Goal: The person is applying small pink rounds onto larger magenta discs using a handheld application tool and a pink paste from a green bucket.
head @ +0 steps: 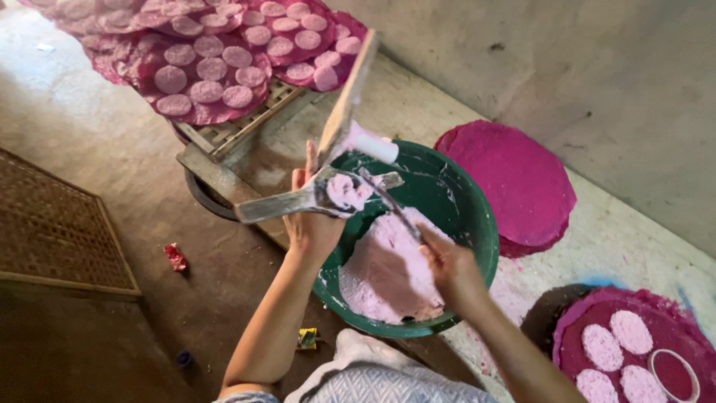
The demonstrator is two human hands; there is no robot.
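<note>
Far left: woven mat (pixel 56 224) on the floor, small red scrap (pixel 176 257) next to it. Top left, magenta sheets (pixel 201 45) covered in pale pink discs, lying over a wooden rack (pixel 231 130).

My left hand (pixel 312 220) is closed around a flat ladle (pixel 298 200), arm coming up from the bottom edge, wrist raised over the near-left rim of the green basin (pixel 477 224). Ladle handle points left and slightly down; its cup (pixel 349 190) sits at the right end, holding a blob of pink paste, over the basin. A wooden paddle (pixel 347 97) runs from the same grip up and right, its long axis steep, with white paste on the lower part. Can't tell if the thumb pins it or it only leans there.

My right hand (pixel 451 269) is closed on a thin scraper (pixel 388 201), forearm entering from bottom right. Scraper's long axis runs up-left from the fist, tip touching the ladle cup. The right hand is nearer the pink paste mass (pixel 388 276), which lies in the basin directly below both hands.

Right of the basin: a stack of plain magenta rounds (pixel 514 179). Bottom right: another magenta sheet (pixel 656 313) with three pale discs and a ring mould (pixel 673 373).
</note>
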